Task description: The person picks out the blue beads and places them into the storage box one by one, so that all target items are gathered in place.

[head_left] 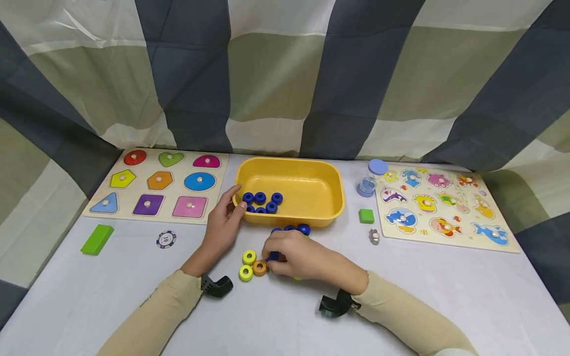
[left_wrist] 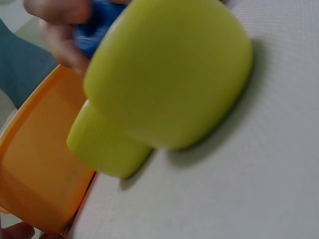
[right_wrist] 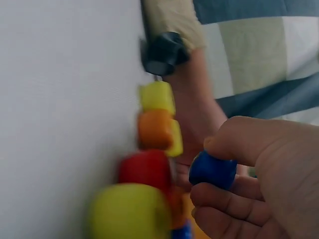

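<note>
My right hand (head_left: 298,254) pinches a blue bead (right_wrist: 213,170) between thumb and fingers, just above the tabletop. Near it lie yellow beads (head_left: 246,273), an orange bead (head_left: 260,268) and a red bead (right_wrist: 145,172); the hand hides part of this group in the head view. Several blue beads (head_left: 304,229) sit between that hand and a yellow tub (head_left: 307,216). With thumb and fingers, my left hand (head_left: 224,222) holds the tub's front left corner. Inside the tub, several blue beads (head_left: 260,198) gather at the left end.
A shape puzzle board (head_left: 169,199) lies at the left, above a green block (head_left: 97,240) and a poker chip (head_left: 166,239). On the right are a sea-animal puzzle board (head_left: 425,190), a small lidded jar (head_left: 367,186), a green cube (head_left: 366,216) and a tiny figurine (head_left: 374,236).
</note>
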The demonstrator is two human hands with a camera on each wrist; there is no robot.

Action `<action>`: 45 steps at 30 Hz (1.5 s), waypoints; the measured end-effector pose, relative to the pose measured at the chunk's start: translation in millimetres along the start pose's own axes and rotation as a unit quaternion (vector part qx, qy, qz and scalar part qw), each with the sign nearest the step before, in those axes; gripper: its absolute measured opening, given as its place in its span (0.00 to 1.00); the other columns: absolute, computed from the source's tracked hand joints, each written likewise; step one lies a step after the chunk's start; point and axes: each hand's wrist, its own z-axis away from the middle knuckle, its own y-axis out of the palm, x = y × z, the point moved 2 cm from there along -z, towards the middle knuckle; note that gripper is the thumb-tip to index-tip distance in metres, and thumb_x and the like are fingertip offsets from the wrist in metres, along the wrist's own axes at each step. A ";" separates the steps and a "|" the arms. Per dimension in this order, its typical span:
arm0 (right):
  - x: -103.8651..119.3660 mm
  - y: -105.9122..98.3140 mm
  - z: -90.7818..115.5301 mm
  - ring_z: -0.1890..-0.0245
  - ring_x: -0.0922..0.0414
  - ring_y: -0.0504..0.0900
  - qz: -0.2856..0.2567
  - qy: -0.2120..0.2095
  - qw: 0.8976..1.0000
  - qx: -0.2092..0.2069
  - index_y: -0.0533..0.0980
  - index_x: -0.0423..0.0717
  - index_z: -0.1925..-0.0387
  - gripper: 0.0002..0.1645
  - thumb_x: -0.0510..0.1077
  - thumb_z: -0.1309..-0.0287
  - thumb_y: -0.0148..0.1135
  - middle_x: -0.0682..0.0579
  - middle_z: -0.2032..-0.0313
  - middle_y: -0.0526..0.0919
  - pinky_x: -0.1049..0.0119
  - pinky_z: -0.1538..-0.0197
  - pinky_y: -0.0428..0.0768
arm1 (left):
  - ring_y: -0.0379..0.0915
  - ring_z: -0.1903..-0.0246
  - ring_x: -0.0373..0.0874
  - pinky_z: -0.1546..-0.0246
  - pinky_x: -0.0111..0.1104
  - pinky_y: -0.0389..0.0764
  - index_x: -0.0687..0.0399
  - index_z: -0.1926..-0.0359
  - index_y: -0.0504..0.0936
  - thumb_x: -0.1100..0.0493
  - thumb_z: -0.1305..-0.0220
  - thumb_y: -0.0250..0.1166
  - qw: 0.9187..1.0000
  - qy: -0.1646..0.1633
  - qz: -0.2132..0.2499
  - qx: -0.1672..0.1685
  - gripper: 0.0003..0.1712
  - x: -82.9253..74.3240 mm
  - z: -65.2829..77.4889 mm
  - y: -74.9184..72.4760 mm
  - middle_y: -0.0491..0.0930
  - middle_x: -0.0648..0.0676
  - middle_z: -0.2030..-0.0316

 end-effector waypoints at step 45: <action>-101.8 -42.2 -38.2 0.59 0.57 0.84 -0.067 0.290 0.955 0.006 0.86 0.47 0.64 0.07 0.37 0.46 0.69 0.52 0.62 0.88 0.63 0.52 0.85 | 0.64 0.32 0.50 0.34 0.41 0.70 0.47 0.29 0.63 0.53 0.26 0.51 1.000 -0.005 -0.003 0.001 0.27 -2.4 1.0 -0.5 0.61 0.50 0.28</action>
